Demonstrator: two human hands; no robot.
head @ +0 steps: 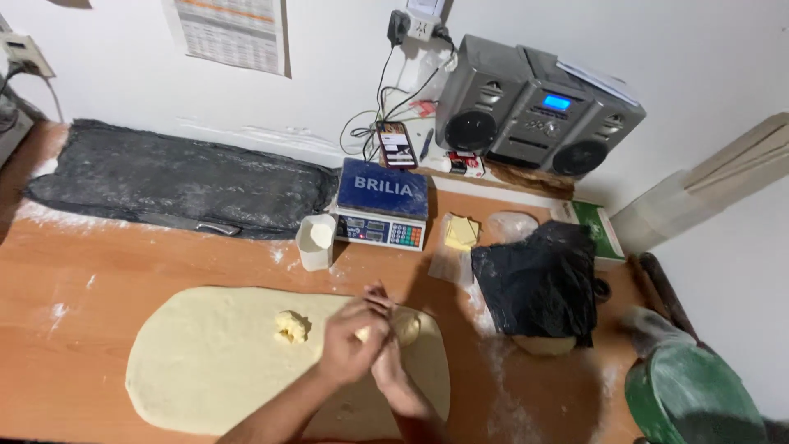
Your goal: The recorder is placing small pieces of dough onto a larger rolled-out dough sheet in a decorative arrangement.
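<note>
A large flat oval sheet of pale dough [214,370] lies on the wooden table [99,271]. A lump of yellow butter [291,326] sits near the sheet's middle. My left hand [352,341] and my right hand [393,374] are pressed together over the right part of the sheet. Between their fingers they hold a small pale yellow lump of butter [362,333]. A rounded piece of dough or butter [407,326] shows just right of the fingers, partly hidden by them.
A white cup [316,241] and a digital scale [381,205] stand behind the dough. Yellow slices [461,232] lie beside a black plastic bag [538,284] over more dough. A dark bag [173,177], a radio [538,111], a phone [398,145] and a green container [686,395] ring the table.
</note>
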